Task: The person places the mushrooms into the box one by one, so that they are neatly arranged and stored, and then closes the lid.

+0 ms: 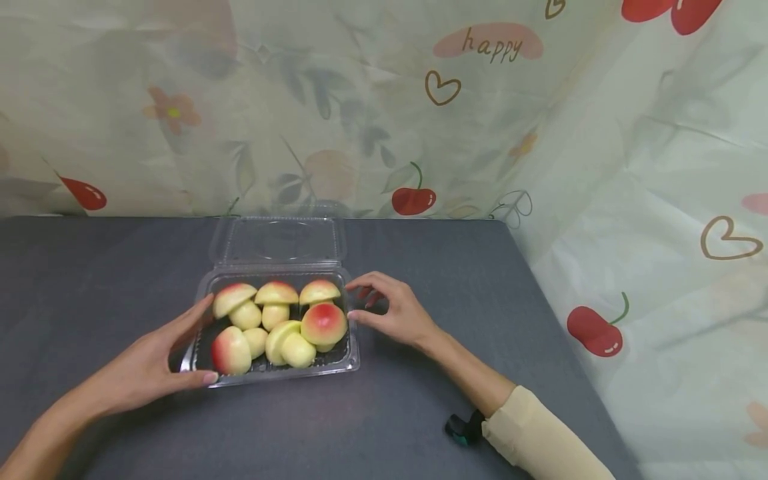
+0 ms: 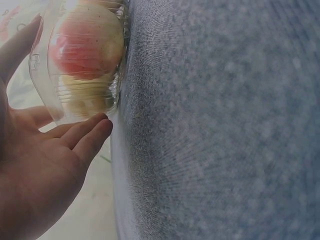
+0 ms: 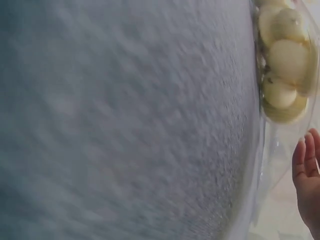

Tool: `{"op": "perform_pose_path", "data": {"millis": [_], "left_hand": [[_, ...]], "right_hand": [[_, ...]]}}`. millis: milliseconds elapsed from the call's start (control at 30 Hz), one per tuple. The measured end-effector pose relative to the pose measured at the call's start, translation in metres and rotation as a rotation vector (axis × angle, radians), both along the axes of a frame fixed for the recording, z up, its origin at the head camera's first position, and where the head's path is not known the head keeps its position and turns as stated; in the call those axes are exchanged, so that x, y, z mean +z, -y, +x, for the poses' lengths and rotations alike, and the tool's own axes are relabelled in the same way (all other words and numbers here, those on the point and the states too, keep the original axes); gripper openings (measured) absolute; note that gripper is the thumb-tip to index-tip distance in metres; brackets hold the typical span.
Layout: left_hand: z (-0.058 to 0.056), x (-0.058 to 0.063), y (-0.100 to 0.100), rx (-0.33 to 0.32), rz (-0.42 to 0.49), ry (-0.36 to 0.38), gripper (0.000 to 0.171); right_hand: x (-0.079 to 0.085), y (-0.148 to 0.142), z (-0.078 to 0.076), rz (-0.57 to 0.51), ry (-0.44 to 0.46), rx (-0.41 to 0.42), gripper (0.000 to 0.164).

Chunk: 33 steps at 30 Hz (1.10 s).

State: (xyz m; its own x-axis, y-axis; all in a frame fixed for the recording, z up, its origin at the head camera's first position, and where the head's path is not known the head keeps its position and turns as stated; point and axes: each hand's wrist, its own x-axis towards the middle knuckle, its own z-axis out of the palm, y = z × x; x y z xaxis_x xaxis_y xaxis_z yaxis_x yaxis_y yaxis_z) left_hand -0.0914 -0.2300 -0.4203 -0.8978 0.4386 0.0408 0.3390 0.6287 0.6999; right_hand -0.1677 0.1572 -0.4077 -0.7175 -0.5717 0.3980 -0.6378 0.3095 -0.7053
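Note:
A clear plastic clamshell box (image 1: 288, 378) lies on the table with its lid (image 1: 279, 241) swung back. Inside are several pale yellow mushroom-shaped pieces (image 1: 325, 325), some with red-tinged caps. Around the box's left end spreads my left hand (image 1: 144, 367), thumb at the front corner and fingers towards the back. The left wrist view has its straight fingers (image 2: 92, 140) right at the box's end. My right hand (image 1: 399, 313) is at the right rim, thumb and fingertips close to the edge, fingers loosely bent. In the right wrist view its fingertips are beside the clear plastic.
The dark grey cloth-covered table (image 1: 450, 267) extends on both sides of the box. A pale printed curtain (image 1: 360, 100) hangs behind it and along the right side. A black device (image 1: 465, 429) sits at my right wrist, by the beige sleeve (image 1: 540, 433).

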Motion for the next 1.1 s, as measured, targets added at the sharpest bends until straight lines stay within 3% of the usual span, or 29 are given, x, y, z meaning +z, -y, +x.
{"op": "perform_pose_path", "data": {"millis": [133, 233, 533, 900, 1100], "left_hand": [[0.002, 0.001, 0.001, 0.002, 0.012, 0.009, 0.11], [0.002, 0.003, 0.002, 0.003, 0.023, 0.023, 0.11], [0.002, 0.004, 0.005, 0.011, 0.019, 0.057, 0.111], [0.001, 0.005, 0.006, 0.016, 0.011, 0.073, 0.115], [0.001, 0.004, 0.005, 0.015, 0.022, 0.071, 0.116]], "right_hand": [[0.012, 0.002, -0.002, -0.018, 0.028, -0.033, 0.036], [0.009, 0.001, -0.009, -0.031, 0.059, -0.06, 0.033], [-0.017, 0.0, -0.047, -0.071, 0.194, -0.131, 0.041], [-0.017, 0.004, -0.065, 0.043, 0.323, -0.221, 0.06], [-0.018, 0.007, -0.073, 0.066, 0.426, -0.218, 0.065]]}}
